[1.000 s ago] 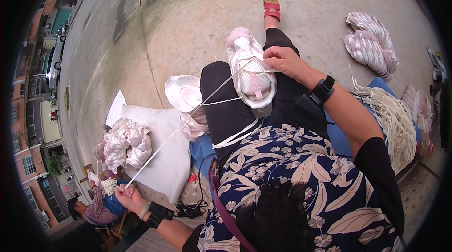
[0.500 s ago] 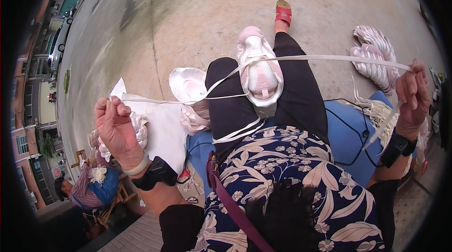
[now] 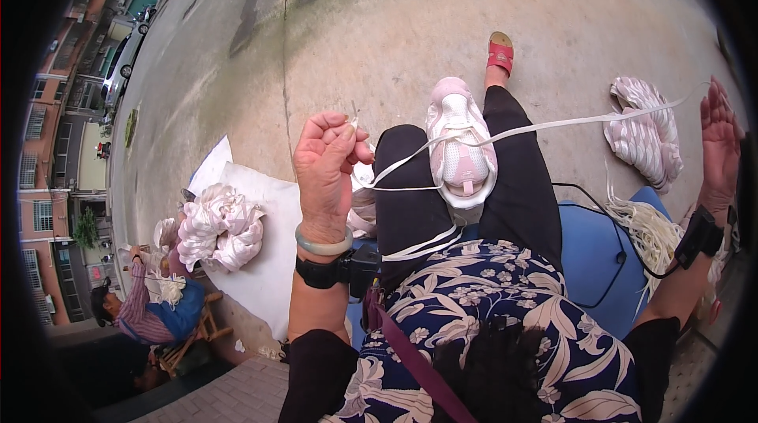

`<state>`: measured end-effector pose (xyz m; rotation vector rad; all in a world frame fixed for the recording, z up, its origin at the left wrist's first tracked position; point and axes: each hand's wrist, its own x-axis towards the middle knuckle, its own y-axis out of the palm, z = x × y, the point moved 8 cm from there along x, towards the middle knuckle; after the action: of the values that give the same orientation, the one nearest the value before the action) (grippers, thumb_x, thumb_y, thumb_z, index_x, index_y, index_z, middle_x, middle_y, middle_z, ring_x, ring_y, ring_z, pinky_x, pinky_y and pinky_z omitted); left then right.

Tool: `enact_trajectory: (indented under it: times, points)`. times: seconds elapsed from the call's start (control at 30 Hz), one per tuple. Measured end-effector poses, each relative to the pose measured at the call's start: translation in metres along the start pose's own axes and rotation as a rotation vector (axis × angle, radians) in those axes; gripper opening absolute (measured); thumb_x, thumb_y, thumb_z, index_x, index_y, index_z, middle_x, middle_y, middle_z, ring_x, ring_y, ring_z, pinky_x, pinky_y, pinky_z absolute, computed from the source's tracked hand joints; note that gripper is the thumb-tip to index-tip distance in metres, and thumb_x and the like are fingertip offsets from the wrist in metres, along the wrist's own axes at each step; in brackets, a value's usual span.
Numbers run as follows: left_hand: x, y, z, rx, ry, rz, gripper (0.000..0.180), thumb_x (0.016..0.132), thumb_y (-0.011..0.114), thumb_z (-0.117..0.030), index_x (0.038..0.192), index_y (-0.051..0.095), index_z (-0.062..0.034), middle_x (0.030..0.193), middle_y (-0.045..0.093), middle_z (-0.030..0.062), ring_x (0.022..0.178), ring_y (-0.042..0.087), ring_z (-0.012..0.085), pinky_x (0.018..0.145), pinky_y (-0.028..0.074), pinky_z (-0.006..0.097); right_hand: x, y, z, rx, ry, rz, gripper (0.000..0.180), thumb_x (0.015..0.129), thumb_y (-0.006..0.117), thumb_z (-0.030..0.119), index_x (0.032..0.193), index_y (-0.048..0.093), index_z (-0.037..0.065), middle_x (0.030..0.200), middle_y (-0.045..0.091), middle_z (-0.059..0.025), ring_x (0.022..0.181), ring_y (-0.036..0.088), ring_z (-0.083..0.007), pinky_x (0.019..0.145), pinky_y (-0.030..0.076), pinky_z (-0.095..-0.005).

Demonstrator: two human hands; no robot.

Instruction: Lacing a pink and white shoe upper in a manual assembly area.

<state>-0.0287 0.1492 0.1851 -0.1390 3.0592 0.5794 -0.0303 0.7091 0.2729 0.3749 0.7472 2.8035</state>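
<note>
We hold the left hand [image 3: 328, 166] up in a closed fist, thumb and forefinger pinching one end of a flat white lace [image 3: 545, 124]. The right hand [image 3: 720, 139] is raised at 3 o'clock, fingers mostly extended and close together; the other end of the lace runs up to it, but we cannot tell exactly how it is gripped there.

The lace passes through the top of a pale pink sneaker [image 3: 460, 150] that rests sole-down on our lap, toe pointing to 12 o'clock, against black trousers [image 3: 521, 186]. To do this well, we judge that both ends should be drawn with even tension, kept flat rather than twisted, and the shoe steadied on the thigh so it does not tip.

The sneaker looks new: pink mesh upper, white sole edge, a soft tongue with a small pull tab. The lace is a flat ribbon, slack in 1 loop near the left fist.

At 2 o'clock lies a stack of similar pink shoes [image 3: 643, 135] on the concrete, with a bundle of white laces [image 3: 651, 233] at 4 o'clock. At 9 o'clock more pink shoes [image 3: 221, 225] sit on a white sheet [image 3: 264, 265], and another person [image 3: 146, 308] sits at 8 o'clock.
</note>
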Motion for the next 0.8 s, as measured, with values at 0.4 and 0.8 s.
enact_trajectory:
  times: [0.4, 0.8]
  points:
    - [-0.006, 0.064, 0.060, 0.029, -0.199, 0.159, 0.028, 0.086, 0.059, -0.005, 0.110, 0.045, 0.0003, 0.079, 0.064, 0.0103, 0.059, 0.059, 0.0133, 0.055, 0.051, 0.024, -0.102, 0.224, -0.250, -0.584, 0.100, 0.637, 0.021, 0.089, 0.058, 0.019, 0.094, 0.065, 0.000, 0.079, 0.058, -0.0071, 0.074, 0.054, -0.0114, 0.064, 0.041, -0.0247]
    - [-0.010, 0.070, 0.082, 0.028, -0.265, 0.230, 0.040, 0.085, 0.063, -0.010, 0.117, 0.044, 0.0024, 0.074, 0.061, 0.0062, 0.057, 0.057, 0.0112, 0.051, 0.046, 0.021, -0.113, 0.227, -0.269, -0.368, 0.466, 0.547, 0.022, 0.088, 0.060, 0.021, 0.088, 0.068, 0.001, 0.067, 0.061, -0.0001, 0.057, 0.051, -0.0039, 0.052, 0.042, -0.0191]
